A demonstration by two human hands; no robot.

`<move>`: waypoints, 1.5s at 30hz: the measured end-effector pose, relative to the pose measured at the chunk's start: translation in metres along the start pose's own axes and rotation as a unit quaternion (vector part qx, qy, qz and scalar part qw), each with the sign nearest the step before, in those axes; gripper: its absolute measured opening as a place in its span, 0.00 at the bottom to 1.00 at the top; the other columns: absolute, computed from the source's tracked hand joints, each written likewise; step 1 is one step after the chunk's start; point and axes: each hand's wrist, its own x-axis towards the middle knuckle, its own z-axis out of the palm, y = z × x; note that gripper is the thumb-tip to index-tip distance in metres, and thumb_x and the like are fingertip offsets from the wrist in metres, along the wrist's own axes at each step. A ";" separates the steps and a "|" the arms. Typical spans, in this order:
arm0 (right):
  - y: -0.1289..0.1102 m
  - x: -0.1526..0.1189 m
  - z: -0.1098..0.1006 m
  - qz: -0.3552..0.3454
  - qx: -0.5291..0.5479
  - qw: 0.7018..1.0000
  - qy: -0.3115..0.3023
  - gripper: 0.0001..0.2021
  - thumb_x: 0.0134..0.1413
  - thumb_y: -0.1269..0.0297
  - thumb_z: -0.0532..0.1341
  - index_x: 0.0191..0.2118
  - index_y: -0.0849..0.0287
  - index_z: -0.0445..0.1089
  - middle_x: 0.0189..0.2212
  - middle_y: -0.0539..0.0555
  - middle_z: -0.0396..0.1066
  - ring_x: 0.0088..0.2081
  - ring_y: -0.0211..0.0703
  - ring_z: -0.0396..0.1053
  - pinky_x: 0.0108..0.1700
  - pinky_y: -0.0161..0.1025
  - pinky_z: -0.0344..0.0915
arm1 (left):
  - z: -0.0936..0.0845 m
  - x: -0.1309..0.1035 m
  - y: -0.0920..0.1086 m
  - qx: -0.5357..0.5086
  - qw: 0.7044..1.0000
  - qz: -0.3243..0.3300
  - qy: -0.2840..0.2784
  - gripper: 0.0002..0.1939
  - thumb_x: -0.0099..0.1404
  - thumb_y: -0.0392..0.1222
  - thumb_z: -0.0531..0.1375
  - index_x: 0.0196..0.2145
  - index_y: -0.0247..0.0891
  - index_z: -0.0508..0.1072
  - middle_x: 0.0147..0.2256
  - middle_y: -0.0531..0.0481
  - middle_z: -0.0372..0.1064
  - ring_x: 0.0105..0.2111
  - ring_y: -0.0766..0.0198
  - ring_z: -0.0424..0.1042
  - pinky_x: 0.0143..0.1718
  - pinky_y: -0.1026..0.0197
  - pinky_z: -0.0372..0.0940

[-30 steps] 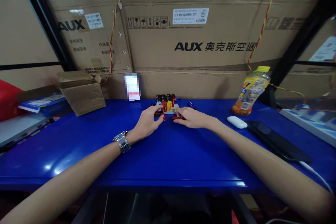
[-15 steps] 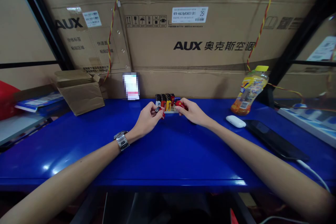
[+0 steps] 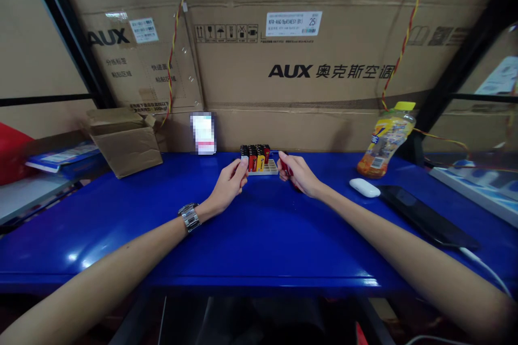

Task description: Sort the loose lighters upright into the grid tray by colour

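Several lighters (image 3: pixel 261 160), red, yellow, white and dark, stand upright in a pale compartment tray (image 3: pixel 264 172) on the blue table. The tray's right part shows unfilled slots. My left hand (image 3: pixel 230 182) is closed at the tray's left front corner; what it holds, if anything, is hidden by the fingers. Just right of the tray, my right hand (image 3: pixel 298 173) is closed on a red lighter (image 3: pixel 285 168), its thumb on top. A blue item (image 3: pixel 274 152) lies behind the tray, partly covered.
A lit phone (image 3: pixel 204 133) leans against the large cardboard at the back. An open carton (image 3: pixel 129 145) stands left. On the right are a drink bottle (image 3: pixel 384 143), a white earbud case (image 3: pixel 365 187) and a black device (image 3: pixel 424 215) with a white cable.
My left hand has turned, and the red item seen at its fingertips no longer shows. My right hand has moved slightly right, away from the tray, with the red lighter tilted differently.
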 end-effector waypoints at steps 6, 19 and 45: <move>-0.006 -0.003 0.001 0.078 0.086 0.993 0.003 0.28 0.57 0.39 0.46 0.18 0.56 0.57 0.11 0.48 0.57 0.14 0.35 0.56 0.21 0.37 0.59 | -0.003 -0.001 -0.003 0.083 0.996 0.001 0.020 0.23 0.63 0.56 0.56 0.20 0.39 0.55 0.18 0.57 0.50 0.17 0.73 0.50 0.16 0.65 0.48; -0.015 -0.004 0.003 0.134 0.109 0.982 0.074 0.21 0.56 0.45 0.38 0.20 0.51 0.49 0.07 0.43 0.43 0.09 0.32 0.39 0.13 0.34 0.39 | -0.007 0.000 -0.013 0.218 0.974 0.032 0.058 0.13 0.58 0.45 0.58 0.22 0.39 0.60 0.20 0.56 0.55 0.19 0.70 0.57 0.20 0.65 0.53; 0.020 0.040 -0.020 -0.118 -0.226 0.966 0.052 0.13 0.56 0.54 0.55 0.38 0.60 0.68 0.24 0.50 0.66 0.26 0.39 0.62 0.31 0.38 0.61 | -0.008 0.002 -0.015 0.239 0.970 0.040 0.024 0.16 0.62 0.54 0.58 0.31 0.37 0.65 0.22 0.54 0.63 0.19 0.68 0.60 0.20 0.64 0.53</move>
